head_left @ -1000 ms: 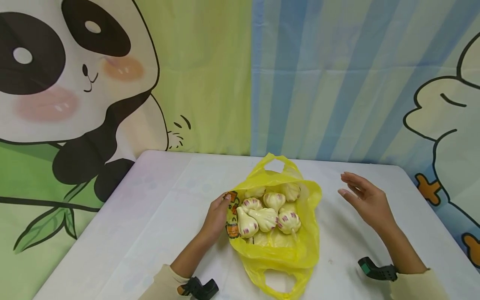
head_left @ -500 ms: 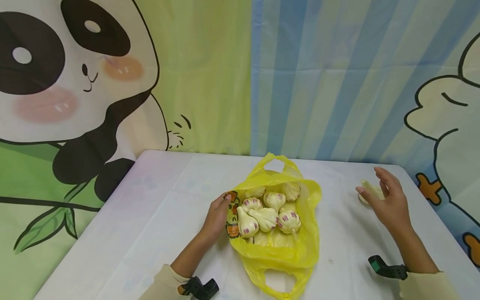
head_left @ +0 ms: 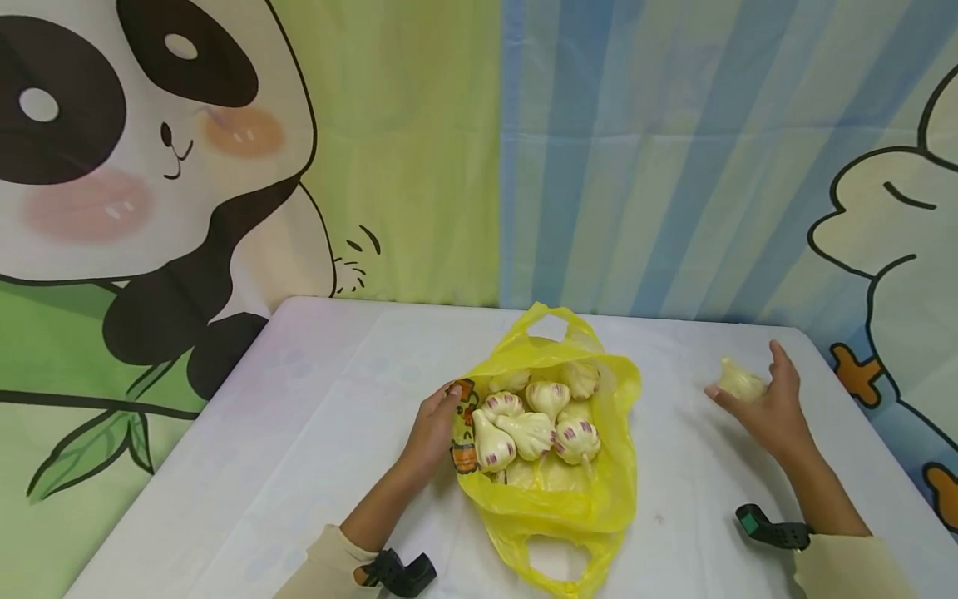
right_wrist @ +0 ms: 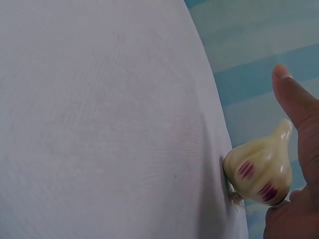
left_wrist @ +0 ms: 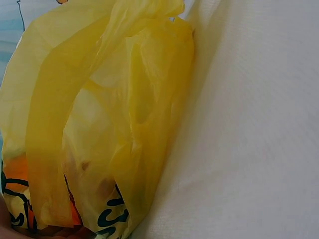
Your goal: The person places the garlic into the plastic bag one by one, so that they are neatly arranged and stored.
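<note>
A yellow plastic bag (head_left: 621, 491) lies with its mouth wide on the white table, with several garlic bulbs (head_left: 534, 437) inside, whitish with purple marks. My left hand (head_left: 430, 437) grips the bag's left side, thumb over its printed edge; the other fingers are hidden behind the plastic. In the left wrist view the yellow bag (left_wrist: 99, 99) fills the left half. Over at the right, a single garlic bulb (head_left: 739, 381) rests on the table by my right hand (head_left: 774, 412), whose thumb and fingers are spread around it. The right wrist view shows this bulb (right_wrist: 261, 172) close beside the fingers.
The white table (head_left: 337, 399) reaches back to a curtain (head_left: 404, 166) printed with a panda and blue stripes. A black camera mount sits on each wrist, one on the left (head_left: 404, 574) and one on the right (head_left: 771, 528).
My right hand has moved right, its fingers spreading wider, and the single garlic bulb beside it has come into view. The left hand and the bag have stayed in place.
</note>
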The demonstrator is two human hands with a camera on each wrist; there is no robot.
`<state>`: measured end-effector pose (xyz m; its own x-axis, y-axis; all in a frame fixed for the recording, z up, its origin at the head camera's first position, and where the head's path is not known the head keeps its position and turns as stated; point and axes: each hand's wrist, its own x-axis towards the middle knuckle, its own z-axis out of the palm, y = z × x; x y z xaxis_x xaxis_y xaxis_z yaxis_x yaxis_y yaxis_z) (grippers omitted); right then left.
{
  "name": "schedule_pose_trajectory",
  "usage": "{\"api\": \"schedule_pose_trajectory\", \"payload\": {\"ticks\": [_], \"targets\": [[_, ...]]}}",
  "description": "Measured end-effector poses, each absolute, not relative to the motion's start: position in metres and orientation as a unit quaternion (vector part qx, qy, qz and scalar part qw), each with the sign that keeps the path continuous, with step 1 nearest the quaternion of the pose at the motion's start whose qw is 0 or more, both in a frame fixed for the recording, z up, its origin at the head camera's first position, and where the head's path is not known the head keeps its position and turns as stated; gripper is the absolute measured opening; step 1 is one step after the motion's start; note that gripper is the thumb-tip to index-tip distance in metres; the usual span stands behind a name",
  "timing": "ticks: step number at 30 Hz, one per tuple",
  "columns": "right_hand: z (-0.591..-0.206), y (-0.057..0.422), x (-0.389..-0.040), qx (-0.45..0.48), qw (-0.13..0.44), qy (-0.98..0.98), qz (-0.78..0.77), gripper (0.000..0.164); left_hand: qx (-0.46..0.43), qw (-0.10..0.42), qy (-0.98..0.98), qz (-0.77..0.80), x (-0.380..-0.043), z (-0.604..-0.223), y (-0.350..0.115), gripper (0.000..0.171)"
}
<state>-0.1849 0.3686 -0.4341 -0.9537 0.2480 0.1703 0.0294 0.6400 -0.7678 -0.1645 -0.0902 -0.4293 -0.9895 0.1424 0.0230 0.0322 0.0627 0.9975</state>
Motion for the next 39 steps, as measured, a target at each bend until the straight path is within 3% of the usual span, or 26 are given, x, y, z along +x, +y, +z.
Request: {"api": "schedule_pose_trajectory", "payload": {"ticks": [10, 19, 39], "targets": [[-0.443, 0.379, -0.182, -0.040, 0.129, -0.903, 0.407, 0.102, 0.059, 0.043, 0.724, 0.686, -0.164, -0.428, -0.089, 0.043], [-0.445, 0.382, -0.180, -0.043, 0.079, -0.936, 0.341, 0.064, 0.060, 0.041, 0.724, 0.686, -0.165, -0.428, -0.089, 0.043], [-0.439, 0.373, -0.175, -0.048, 0.092, -0.936, 0.337, 0.062, 0.057, 0.040, 0.732, 0.678, -0.165, -0.432, -0.090, 0.043]]}}
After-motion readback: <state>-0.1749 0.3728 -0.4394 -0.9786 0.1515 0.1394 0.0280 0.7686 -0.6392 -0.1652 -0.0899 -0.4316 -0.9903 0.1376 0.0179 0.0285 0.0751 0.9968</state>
